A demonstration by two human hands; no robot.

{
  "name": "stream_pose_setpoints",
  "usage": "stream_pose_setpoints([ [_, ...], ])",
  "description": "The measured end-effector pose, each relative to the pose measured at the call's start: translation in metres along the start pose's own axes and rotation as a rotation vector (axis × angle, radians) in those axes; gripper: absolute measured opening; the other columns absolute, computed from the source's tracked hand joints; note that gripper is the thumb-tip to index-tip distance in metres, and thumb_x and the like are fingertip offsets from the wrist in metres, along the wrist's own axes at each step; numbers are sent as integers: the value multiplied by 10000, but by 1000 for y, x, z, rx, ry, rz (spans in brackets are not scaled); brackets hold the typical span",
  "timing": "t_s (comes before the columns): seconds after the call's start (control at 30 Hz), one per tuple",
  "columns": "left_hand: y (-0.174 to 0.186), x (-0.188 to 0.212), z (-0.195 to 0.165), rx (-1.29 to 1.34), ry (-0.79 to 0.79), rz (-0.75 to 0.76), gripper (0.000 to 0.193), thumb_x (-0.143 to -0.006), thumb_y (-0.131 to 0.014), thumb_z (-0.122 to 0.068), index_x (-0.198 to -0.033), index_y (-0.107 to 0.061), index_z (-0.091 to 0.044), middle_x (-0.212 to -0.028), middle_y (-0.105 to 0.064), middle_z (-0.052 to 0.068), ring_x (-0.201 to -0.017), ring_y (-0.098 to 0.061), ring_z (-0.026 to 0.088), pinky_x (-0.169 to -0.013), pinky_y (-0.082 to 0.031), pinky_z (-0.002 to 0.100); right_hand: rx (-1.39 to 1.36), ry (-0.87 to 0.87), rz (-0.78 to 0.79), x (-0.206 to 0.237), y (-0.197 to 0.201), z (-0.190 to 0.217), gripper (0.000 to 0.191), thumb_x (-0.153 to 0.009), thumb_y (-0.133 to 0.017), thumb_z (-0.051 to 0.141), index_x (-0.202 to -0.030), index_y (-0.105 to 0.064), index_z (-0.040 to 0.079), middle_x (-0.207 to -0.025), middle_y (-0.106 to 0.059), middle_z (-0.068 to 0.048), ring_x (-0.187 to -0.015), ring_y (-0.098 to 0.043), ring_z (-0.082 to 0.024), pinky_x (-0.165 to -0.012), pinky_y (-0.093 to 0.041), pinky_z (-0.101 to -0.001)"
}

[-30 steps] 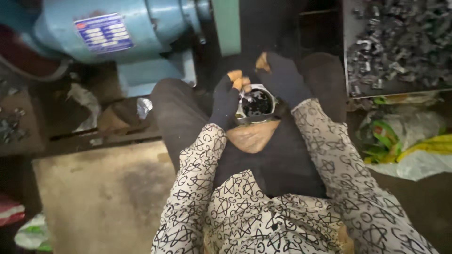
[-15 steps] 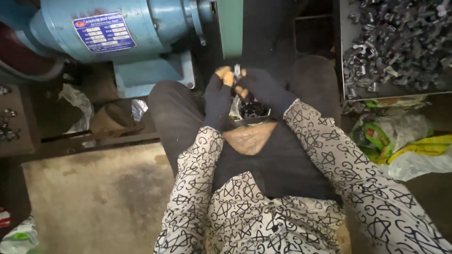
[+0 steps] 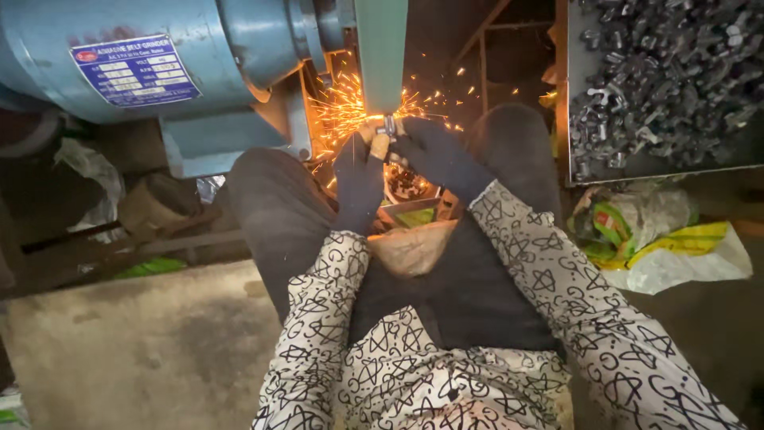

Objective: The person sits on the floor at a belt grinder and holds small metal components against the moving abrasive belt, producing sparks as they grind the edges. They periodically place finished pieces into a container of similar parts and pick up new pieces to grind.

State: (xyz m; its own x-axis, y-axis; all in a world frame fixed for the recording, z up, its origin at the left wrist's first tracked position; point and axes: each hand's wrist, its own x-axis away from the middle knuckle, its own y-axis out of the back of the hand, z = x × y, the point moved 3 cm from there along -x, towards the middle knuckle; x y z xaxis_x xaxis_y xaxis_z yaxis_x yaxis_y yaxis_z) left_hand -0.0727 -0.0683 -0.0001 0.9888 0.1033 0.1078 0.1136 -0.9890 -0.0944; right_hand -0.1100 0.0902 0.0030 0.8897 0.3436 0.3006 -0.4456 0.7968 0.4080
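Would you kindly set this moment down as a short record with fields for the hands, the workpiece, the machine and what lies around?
Left hand: left hand, dark glove, gripping the part
Right hand: right hand, dark glove, gripping the part from the other side
Workpiece: small metal part, pressed to the belt
Machine: blue grinder with green belt
Sparks: orange sparks at the contact
Nearby: tray of metal parts; yellow-green bag
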Motion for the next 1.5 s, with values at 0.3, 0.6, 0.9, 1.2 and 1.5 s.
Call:
stream_pose_setpoints([
  [0.3, -19, -4, 9, -143, 133, -21, 309, -1066, -594, -260, -1109, -694, 29, -920, -742, 94, -836, -674, 144, -760, -550, 327, -302, 128, -23, -3, 16, 5, 253, -1014, -590, 148, -1198, -674, -4, -990, -732, -24, -897, -655, -89, -791, -550, -287],
  [0.6, -10, 1, -11, -118, -125, 97, 318, -1090, -583, -243, -1246, -655, 24, -1115, -701, 66, -1016, -633, 145, -900, -516, 317, -372, 260, 51, 12, 20, 11, 250, -1036, -616, 124, -1247, -638, -8, -1104, -722, -7, -993, -649, -81, -872, -548, -259],
  [0.9, -9, 12, 0, 335, 156, 75, 300, -1086, -566, -208, -1266, -666, 10, -1108, -693, 45, -975, -609, 113, -868, -510, 280, -533, 10, -66, 28, 1, 13, 143, -1010, -593, 133, -1099, -667, 48, -872, -697, -8, -732, -630, -58, -654, -523, -237],
  [1.2, -2, 3, -7, 92, 45, 22, 341, -1091, -557, -260, -1250, -687, 12, -1165, -722, 51, -1078, -635, 109, -967, -504, 269, -292, 14, -74, 16, 6, 18, 142, -1003, -637, 156, -1060, -648, 28, -845, -691, -21, -723, -637, -51, -654, -534, -241],
  [1.5, -5, -7, 10, 91, 147, -16, 327, -1080, -566, -244, -1231, -682, 21, -1004, -710, 40, -894, -625, 115, -787, -510, 304, -279, 187, -27, 3, 14, 17, 126, -1081, -604, 136, -1099, -628, 14, -883, -653, -27, -781, -582, -46, -706, -507, -267],
])
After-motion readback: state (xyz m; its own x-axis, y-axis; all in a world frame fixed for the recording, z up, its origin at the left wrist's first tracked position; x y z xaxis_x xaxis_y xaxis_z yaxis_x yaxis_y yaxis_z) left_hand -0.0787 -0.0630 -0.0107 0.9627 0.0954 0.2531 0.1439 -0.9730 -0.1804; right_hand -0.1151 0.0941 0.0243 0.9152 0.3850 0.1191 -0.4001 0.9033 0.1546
